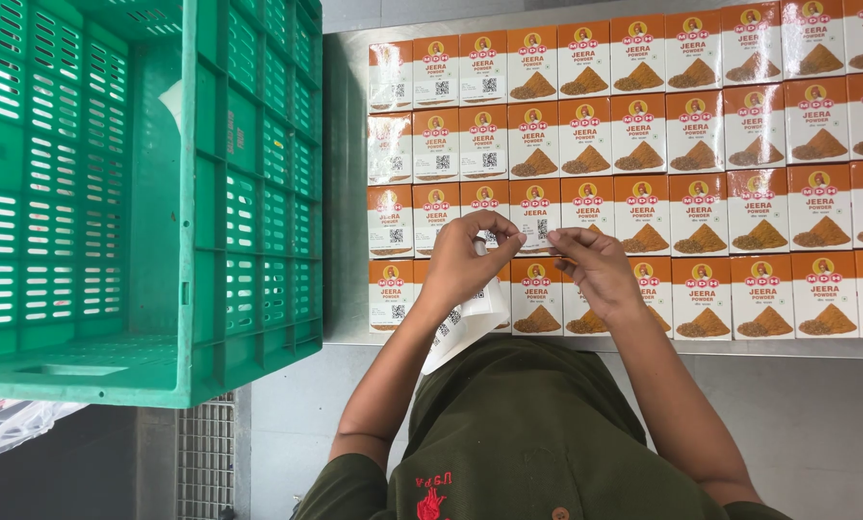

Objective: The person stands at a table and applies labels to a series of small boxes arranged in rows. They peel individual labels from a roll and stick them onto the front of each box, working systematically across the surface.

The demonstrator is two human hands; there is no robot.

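Orange and white spice boxes [643, 144] lie in tight rows on a steel table [345, 193]. My left hand [465, 260] holds a white sheet of small square code stickers [470, 323] that hangs down over the front row. My right hand [595, 265] is pinched close to the left hand, its fingertips by a box in the third row [535, 207]. Whether it holds a sticker is too small to tell. Several boxes at the left end carry a square code sticker.
A large green slotted plastic crate [142, 193] stands at the left, touching the table's left edge. A metal floor grate [205, 453] and a crumpled clear plastic bag [8, 424] lie below it. My dark green shirt [528, 443] fills the bottom middle.
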